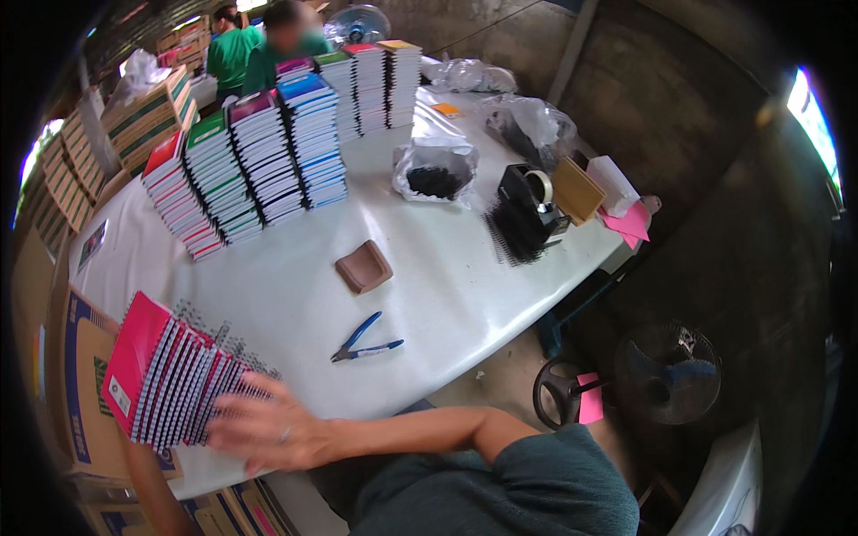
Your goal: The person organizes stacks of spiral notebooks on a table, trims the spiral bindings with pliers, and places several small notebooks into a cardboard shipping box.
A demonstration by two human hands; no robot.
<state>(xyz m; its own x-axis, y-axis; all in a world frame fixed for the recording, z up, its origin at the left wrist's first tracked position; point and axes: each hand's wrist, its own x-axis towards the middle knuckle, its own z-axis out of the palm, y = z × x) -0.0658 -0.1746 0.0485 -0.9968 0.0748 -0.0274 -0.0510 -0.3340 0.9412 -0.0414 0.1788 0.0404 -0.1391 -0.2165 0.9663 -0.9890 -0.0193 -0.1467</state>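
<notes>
At the near left of the counter (268, 277), we have one slanting pile of pinkish-red spiral notebooks (183, 384), their edges too crowded to count. Our right hand (277, 424), one ring on it, lies across the pile's right end, fingers spread and blurred; we cannot tell how firmly it touches. Our left forearm (152, 487) goes up behind the pile, which hides the left hand, so we cannot tell its grip. We count eight stacks of notebooks (259, 161) farther back, the rear ones partly covered. Nearer lie one pair of blue-handled cutters (362, 344) and one brown block (364, 266). One open plastic bag (436, 170) holds dark pieces we cannot make out. One white label (119, 396) marks the top pinkish-red cover; its print is too small for us to read.
</notes>
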